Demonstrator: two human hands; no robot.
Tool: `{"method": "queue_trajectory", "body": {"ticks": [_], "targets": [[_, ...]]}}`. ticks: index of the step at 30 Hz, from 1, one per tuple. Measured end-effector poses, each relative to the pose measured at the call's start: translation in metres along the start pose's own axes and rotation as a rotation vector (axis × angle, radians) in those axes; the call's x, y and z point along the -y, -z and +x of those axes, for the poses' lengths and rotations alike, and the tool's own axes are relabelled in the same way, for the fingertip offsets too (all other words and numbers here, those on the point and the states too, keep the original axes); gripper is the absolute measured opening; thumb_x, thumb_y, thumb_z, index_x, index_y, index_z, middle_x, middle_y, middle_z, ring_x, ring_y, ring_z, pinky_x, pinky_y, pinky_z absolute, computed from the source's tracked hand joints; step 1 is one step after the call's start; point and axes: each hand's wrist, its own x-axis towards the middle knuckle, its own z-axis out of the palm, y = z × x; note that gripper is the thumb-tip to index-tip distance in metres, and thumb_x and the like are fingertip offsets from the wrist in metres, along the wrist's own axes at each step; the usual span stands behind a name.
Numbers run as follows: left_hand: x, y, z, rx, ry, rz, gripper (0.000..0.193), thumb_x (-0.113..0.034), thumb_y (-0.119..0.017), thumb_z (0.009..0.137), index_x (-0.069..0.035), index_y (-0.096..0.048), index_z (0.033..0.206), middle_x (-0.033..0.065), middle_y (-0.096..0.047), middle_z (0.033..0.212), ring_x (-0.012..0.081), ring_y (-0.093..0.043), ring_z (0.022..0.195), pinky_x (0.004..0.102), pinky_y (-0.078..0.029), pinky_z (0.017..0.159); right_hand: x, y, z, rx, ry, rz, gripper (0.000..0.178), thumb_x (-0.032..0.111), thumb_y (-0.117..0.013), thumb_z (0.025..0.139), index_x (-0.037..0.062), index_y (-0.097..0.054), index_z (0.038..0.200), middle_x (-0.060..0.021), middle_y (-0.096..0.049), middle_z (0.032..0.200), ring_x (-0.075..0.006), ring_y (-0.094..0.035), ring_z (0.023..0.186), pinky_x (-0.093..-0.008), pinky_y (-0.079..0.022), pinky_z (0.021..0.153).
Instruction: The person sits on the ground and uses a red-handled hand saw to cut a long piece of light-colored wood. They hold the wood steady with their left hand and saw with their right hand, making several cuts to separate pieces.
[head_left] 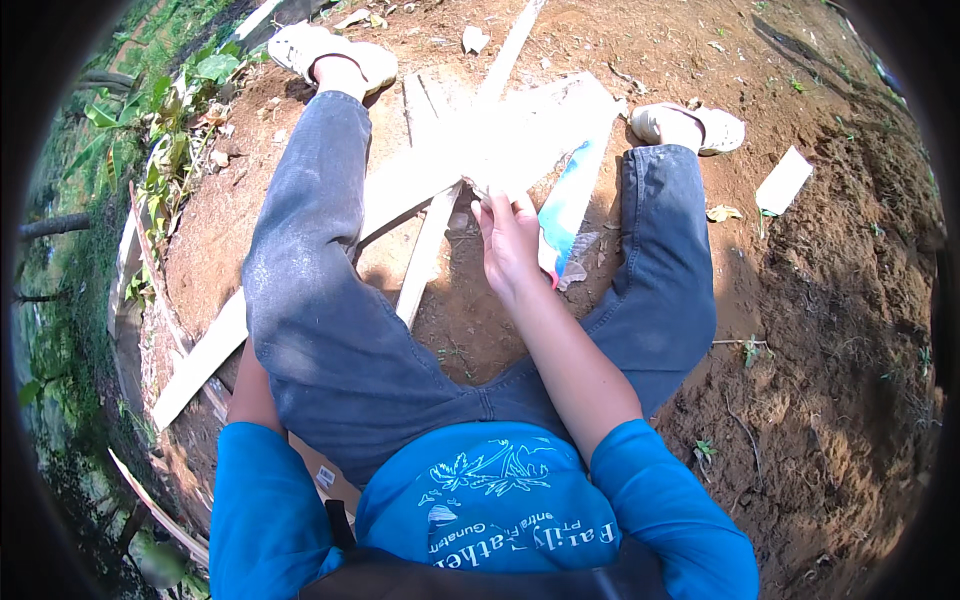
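My right hand [510,240] reaches forward between my knees, its thumb and fingers pinched together. Whatever they hold is too small and too washed out by glare to name. Just beyond the fingertips, a long pale wooden plank [400,203] meets a narrow wooden strip [425,265] that crosses near it. Beside the hand lies a white sheet or sack with blue print [572,205], its far part bleached by sunlight. My left forearm [250,388] goes down behind my left thigh, which hides the left hand.
Brown soil [800,340] surrounds me. A white packet-like piece [785,182] lies beyond my right knee. My shoes [690,128] rest on either side of the wood. Green plants [170,140] edge the left, near long dry strips [160,505]. Part of a cardboard box [325,475] shows by my left hip.
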Motion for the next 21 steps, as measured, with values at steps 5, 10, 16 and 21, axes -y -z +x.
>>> {"method": "queue_trajectory", "body": {"ticks": [5,10,16,21], "targets": [[0.057,0.019,-0.105,0.176,-0.046,0.034,0.054,-0.029,-0.071,0.091,-0.009,-0.058,0.140,0.0206,-0.065,0.129,0.0382,-0.061,0.119,0.0449,-0.047,0.105,-0.014,0.000,0.015,0.051,-0.160,-0.130,0.011,0.014,-0.062,0.101,0.0038,-0.064,0.102,-0.0032,-0.065,0.099,-0.0123,-0.065,0.092,-0.0285,-0.055,0.087],[0.094,0.102,-0.136,0.113,-0.006,0.039,0.053,-0.029,-0.071,0.092,-0.009,-0.058,0.140,0.0204,-0.065,0.130,0.0381,-0.061,0.119,0.0449,-0.047,0.105,-0.011,0.034,0.036,0.152,-0.204,-0.362,0.015,0.011,-0.060,0.099,0.0009,-0.063,0.110,-0.0062,-0.067,0.103,-0.0134,-0.067,0.085,-0.0260,-0.056,0.076],[-0.040,0.184,-0.049,-0.127,-0.031,-0.434,0.053,-0.033,-0.068,0.096,-0.009,-0.058,0.141,0.0162,-0.066,0.131,0.0279,-0.066,0.115,0.0408,-0.052,0.098,0.033,0.051,0.031,0.295,-0.252,-0.872,0.032,0.029,-0.062,0.097,0.0041,-0.064,0.117,-0.0026,-0.067,0.099,-0.0152,-0.066,0.085,-0.0327,-0.057,0.073],[-0.167,0.126,-0.042,0.101,-0.175,-0.128,0.087,-0.047,-0.075,0.084,-0.003,-0.041,0.151,0.0249,-0.045,0.151,0.0356,-0.045,0.141,0.0433,-0.038,0.116,0.082,0.081,0.052,0.603,-0.252,-0.908,0.038,0.035,-0.060,0.102,0.0119,-0.063,0.132,-0.0001,-0.068,0.106,-0.0102,-0.060,0.083,-0.0263,-0.050,0.063]]}}
